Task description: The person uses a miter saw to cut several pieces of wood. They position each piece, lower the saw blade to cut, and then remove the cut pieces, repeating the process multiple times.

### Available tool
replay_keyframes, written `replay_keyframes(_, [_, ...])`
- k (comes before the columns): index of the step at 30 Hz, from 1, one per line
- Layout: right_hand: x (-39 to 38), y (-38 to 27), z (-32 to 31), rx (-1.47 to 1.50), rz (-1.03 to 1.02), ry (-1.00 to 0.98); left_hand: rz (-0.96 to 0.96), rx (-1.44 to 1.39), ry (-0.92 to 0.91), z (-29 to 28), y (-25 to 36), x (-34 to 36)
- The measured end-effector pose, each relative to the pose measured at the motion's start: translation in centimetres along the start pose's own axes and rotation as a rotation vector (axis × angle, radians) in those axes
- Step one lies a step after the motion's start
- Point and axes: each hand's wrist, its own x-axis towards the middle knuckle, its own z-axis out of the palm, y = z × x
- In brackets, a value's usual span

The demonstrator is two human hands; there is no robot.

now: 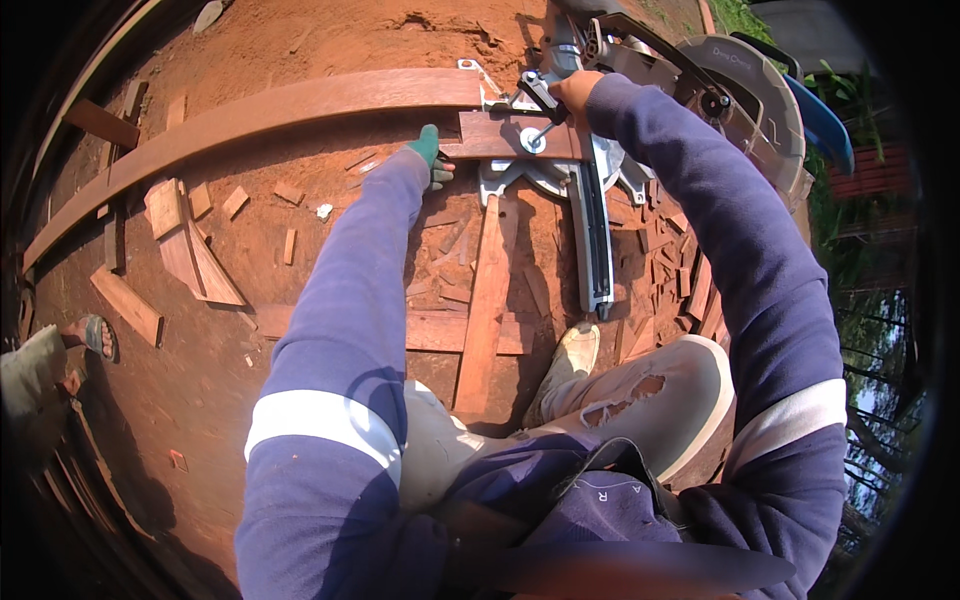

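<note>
A short reddish-brown board (500, 135) lies on the base of a miter saw (590, 215). The round pad of a clamp (533, 140) presses on its face. My left hand (430, 158), in a green glove with greyish fingertips, is at the board's left end, thumb above and fingers below. Up by the saw's fence, my bare right hand (577, 92) is closed around the clamp's handle; the fingers partly hide it. The saw's large round guard (745, 100) stands to the right of my right forearm.
A long curved-looking plank (280, 105) runs left from the saw, propped on wooden supports. Offcuts (195, 245) and a narrow board (485, 300) are scattered on the reddish dirt. Scrap pieces (665, 260) pile right of the saw's rail. Another person's sandaled foot (98, 337) is at far left.
</note>
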Motion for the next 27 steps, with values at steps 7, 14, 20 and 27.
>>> replay_keyframes(7, [0.8,-0.5,0.1,0.161,0.217,-0.063,0.01,-0.069,0.092,0.2,0.8,-0.9])
replay_keyframes(14, [-0.6,-1.0,2.1,0.08,-0.019,0.186,-0.011,0.025,-0.035,-0.5,0.7,-0.8])
replay_keyframes(20, [0.5,-0.7,1.2,0.01,-0.016,0.038,0.022,0.232,-0.156,-0.2,-0.3,-0.9])
replay_keyframes(27, [-1.6,-2.9,3.6,0.209,0.002,0.612,0.085,0.523,-0.462,0.0,-3.1,-4.4])
